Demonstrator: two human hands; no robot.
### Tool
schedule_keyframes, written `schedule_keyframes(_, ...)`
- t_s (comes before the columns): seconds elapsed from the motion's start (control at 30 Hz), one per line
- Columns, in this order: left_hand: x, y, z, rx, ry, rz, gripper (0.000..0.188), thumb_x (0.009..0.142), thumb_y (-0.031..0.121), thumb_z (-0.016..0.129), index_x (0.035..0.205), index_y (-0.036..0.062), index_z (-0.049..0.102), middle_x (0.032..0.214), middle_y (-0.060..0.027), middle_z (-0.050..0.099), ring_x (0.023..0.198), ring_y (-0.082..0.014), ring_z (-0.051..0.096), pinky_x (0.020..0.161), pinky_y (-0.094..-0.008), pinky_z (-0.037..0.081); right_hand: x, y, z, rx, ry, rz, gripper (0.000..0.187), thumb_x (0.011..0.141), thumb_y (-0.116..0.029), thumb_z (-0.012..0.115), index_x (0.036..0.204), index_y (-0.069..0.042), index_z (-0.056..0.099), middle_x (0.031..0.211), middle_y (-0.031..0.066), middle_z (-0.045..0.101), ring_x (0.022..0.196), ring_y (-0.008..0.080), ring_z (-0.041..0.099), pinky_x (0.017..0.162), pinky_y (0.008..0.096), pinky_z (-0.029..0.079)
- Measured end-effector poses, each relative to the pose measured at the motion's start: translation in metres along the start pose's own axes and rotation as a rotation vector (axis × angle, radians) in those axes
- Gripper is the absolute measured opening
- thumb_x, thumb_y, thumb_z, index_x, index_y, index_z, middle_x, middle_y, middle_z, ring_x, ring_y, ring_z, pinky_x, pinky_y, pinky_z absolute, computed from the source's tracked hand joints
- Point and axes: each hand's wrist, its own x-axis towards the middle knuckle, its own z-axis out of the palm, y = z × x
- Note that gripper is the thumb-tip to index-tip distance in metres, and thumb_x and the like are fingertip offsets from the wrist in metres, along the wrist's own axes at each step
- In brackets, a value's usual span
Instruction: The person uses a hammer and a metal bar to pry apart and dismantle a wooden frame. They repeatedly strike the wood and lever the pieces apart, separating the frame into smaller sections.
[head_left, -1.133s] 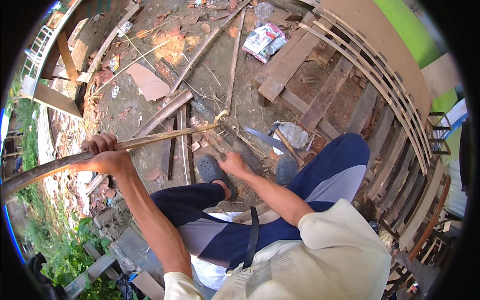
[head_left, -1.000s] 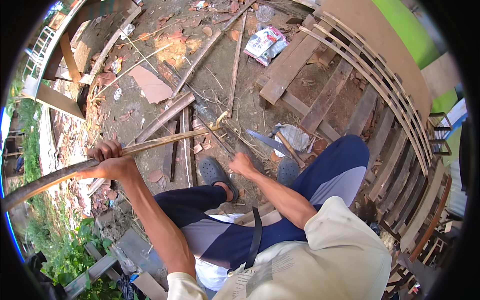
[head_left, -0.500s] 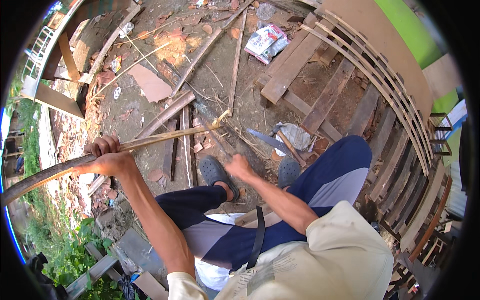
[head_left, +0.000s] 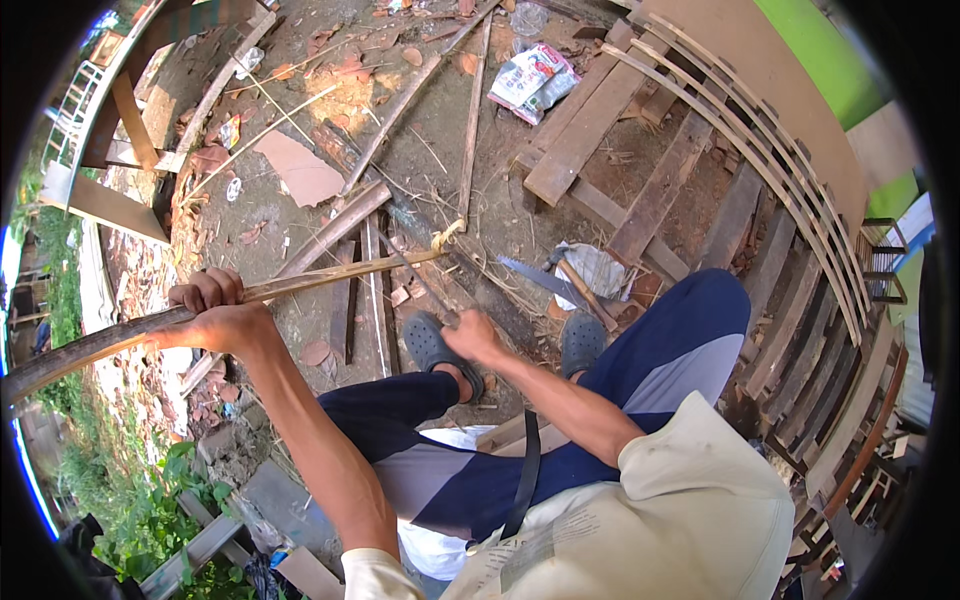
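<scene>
My left hand (head_left: 215, 312) is wrapped round a long split bamboo piece (head_left: 345, 271), dark on its outer side and pale where cut. It slants across in front of me, and its far end carries a curl of pale shavings (head_left: 447, 236). In my right hand (head_left: 474, 336), closed on its handle, is a long narrow knife (head_left: 415, 273). The blade lies across the bamboo close to the shavings; whether it is cutting in, I cannot tell. To the right of that hand a handsaw (head_left: 545, 280) and a wooden-handled tool (head_left: 582, 287) lie near my foot.
A slatted wooden platform (head_left: 660, 195) stands to the right, with curved thin strips (head_left: 760, 140) leaning along it. Loose planks (head_left: 335, 230), sticks and a torn board piece (head_left: 298, 168) litter the dirt ground. A plastic packet (head_left: 535, 82) lies farther off; plants (head_left: 165, 500) grow at lower left.
My right hand has shifted slightly left and toward me, and the knife blade has slid left along the bamboo. My left hand keeps its hold in nearly the same place.
</scene>
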Motion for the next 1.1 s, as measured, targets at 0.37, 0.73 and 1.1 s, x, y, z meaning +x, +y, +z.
schedule_keyframes(0.37,-0.002,0.000,0.001,0.050,0.004,0.005,0.078,0.076,0.094,0.017,0.065,0.0171,0.024,0.052,0.0036,0.018,0.045,-0.0111,0.013,0.043,-0.0264,0.012,0.066,0.063,-0.001,-0.004,0.018,0.174,0.042,0.078,-0.032,0.067,0.094,0.007,0.070,0.094,0.0295,0.069,0.094,0.0410,0.069,0.080,0.0451,0.055)
schedule_keyframes(0.73,-0.001,0.001,0.005,0.034,-0.024,-0.081,0.077,0.076,0.094,0.015,0.065,0.0176,0.022,0.051,0.0032,0.017,0.045,-0.0114,0.013,0.044,-0.0258,0.017,0.048,0.082,0.006,0.017,0.043,-0.008,0.037,0.076,-0.030,0.068,0.094,0.001,0.072,0.090,0.0278,0.069,0.088,0.0411,0.069,0.080,0.0454,0.055)
schedule_keyframes(1.1,-0.005,-0.001,-0.001,0.074,0.024,-0.034,0.078,0.077,0.094,0.018,0.068,0.0166,0.025,0.051,0.0040,0.018,0.043,-0.0105,0.014,0.042,-0.0273,0.014,0.004,-0.043,-0.006,0.101,0.038,-0.401,0.035,0.079,-0.030,0.068,0.097,-0.001,0.070,0.080,0.0265,0.067,0.079,0.0399,0.068,0.071,0.0444,0.053)
